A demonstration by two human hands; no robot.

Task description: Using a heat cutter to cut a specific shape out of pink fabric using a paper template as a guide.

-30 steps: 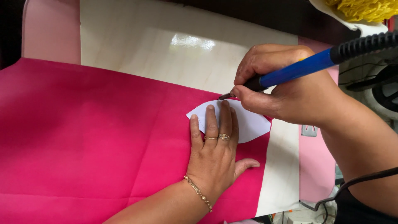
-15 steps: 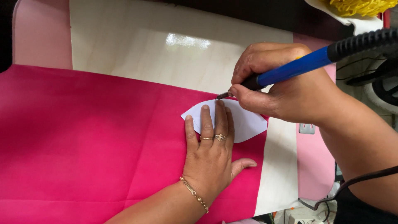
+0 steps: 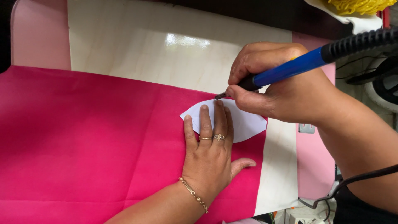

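Right hand (image 3: 286, 89) clamped on blue-handled hot tool (image 3: 290, 70) | left hand (image 3: 211, 153) flat, pinning white template (image 3: 244, 122) on pink fabric (image 3: 83, 145) | tip's crept left along template's far edge, so tracing continues

A pale pink tabletop (image 3: 39, 37) carries everything, showing bare at ten o'clock and again as a strip at four o'clock. Directly on it lies a glossy cream-coloured rectangular board (image 3: 137, 49) with a faint wood grain, reaching from twelve o'clock down to a narrow band at five o'clock; a bright light patch glints on it near twelve o'clock. Over the board spreads a large sheet of bright magenta fabric (image 3: 83, 141), creased in soft fold lines, covering the view from nine o'clock through six o'clock. Its upper edge runs slantwise across the board. A small grey square plate (image 3: 306, 128) sits on the pink strip at three o'clock.
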